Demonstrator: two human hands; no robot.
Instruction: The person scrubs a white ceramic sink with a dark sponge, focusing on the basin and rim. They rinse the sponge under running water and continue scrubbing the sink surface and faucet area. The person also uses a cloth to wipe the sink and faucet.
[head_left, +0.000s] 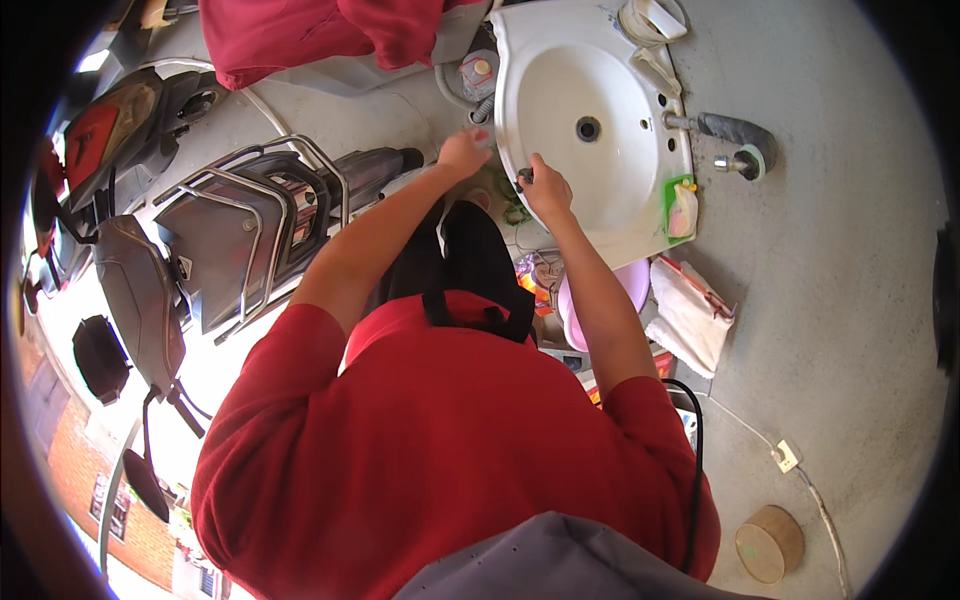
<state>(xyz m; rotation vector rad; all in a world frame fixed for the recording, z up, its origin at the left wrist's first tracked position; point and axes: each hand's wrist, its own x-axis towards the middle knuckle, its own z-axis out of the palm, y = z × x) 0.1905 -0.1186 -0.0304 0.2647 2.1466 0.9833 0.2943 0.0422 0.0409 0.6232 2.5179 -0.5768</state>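
Note:
A white ceramic washbasin stands before me, with a dark drain hole in its bowl. My right hand is at the basin's near-left rim, closed around a small dark object. Most of that object is hidden by the fingers, so its kind is unclear. Left of the rim, my left hand is held in the air with its fingers bent. Whether anything small is between those fingers is not clear. Below the gap between the hands lies some green string-like material.
A wall tap juts out at the basin's right. A green soap dish sits on its corner. Under my right arm is a purple plastic basin. A clear plastic jug stands left of the washbasin. A parked scooter occupies the left.

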